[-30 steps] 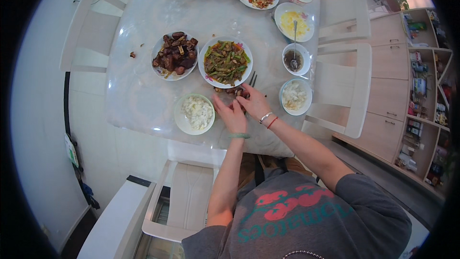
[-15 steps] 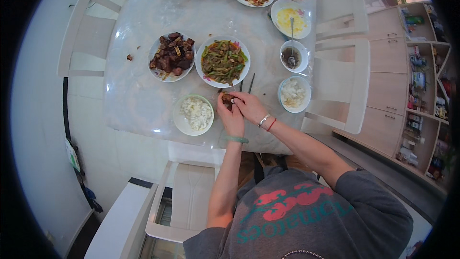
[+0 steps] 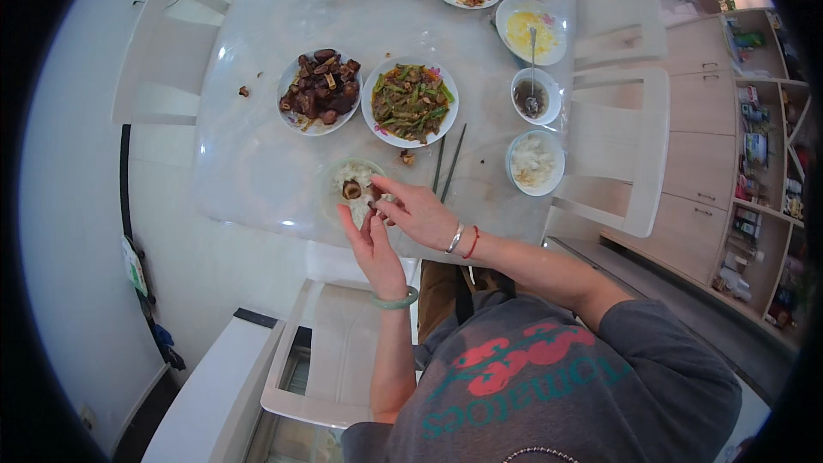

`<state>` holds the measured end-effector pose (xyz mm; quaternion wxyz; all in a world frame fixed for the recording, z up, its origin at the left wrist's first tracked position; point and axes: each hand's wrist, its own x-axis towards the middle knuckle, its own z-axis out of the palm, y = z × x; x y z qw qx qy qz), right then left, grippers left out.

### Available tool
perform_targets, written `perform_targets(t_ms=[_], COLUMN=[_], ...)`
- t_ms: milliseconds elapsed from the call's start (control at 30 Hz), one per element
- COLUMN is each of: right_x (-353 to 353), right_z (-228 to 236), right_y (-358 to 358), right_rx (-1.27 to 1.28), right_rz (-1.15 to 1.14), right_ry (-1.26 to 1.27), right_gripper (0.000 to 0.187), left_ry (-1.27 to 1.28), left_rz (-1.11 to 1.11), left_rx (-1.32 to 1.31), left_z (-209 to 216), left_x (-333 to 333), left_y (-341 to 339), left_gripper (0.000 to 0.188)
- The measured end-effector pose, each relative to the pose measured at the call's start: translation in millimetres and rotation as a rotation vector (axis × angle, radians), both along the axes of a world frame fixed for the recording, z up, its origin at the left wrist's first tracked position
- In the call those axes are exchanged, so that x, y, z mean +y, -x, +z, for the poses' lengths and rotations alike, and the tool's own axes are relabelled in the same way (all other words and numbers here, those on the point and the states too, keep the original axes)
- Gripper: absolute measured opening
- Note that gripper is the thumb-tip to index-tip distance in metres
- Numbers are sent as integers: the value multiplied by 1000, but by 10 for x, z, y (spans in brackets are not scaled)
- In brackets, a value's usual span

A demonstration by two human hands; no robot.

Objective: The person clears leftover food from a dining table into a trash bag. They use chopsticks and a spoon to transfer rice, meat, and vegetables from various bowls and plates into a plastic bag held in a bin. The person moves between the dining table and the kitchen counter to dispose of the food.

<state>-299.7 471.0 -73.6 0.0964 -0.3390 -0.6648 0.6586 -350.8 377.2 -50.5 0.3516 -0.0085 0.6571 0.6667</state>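
Observation:
My left hand [image 3: 377,259] is at the near side of a bowl of white rice [image 3: 351,173], its fingers stretched up along the rim. From the right, my right hand [image 3: 420,213] reaches over the same bowl with finger and thumb apart. A brown, ring-shaped piece of bone-in meat [image 3: 351,189] shows over the rice, beside the fingertips of both hands. Neither hand visibly grips it; small dark bits near the right fingertips are too blurred to name. A pair of dark chopsticks [image 3: 450,162] and a small bone scrap [image 3: 407,157] lie beyond my right hand.
Beyond the bowl stand a plate of braised meat [image 3: 321,90] and a plate of green vegetables with meat [image 3: 410,101]. On the right are another rice bowl [image 3: 535,163] and a soup bowl with a spoon [image 3: 533,101]. More dishes are at the far end; white chairs surround the table.
Both hands have moved left, from the table beside the rice bowl to over it. The brown meat piece, earlier between my fingers, now shows over the rice. The bone scrap is more exposed.

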Motion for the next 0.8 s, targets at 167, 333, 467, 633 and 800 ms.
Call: perform_targets(t_ms=[167, 333, 467, 633, 800], right_x=[142, 240, 290, 262, 255], right_z=[-195, -640, -706, -923, -465], right_y=[-190, -252, -159, -215, -174], right_rx=[-135, -251, -317, -319, -132], right_rz=[-34, 181, 337, 217, -191], right_ry=[-102, -884, -992, -788, -124], right_gripper=[38, 40, 34, 24, 14], left_ry=[210, 69, 43, 33, -137], left_rz=[-94, -161, -88, 16, 73], left_rx=[332, 65, -209, -397, -507], left_z=[37, -316, -563, -700, -673], left_x=[-86, -103, -17, -26, 0], left_y=[-10, -319, -464, -417, -378], left_gripper=[47, 40, 45, 48, 46])
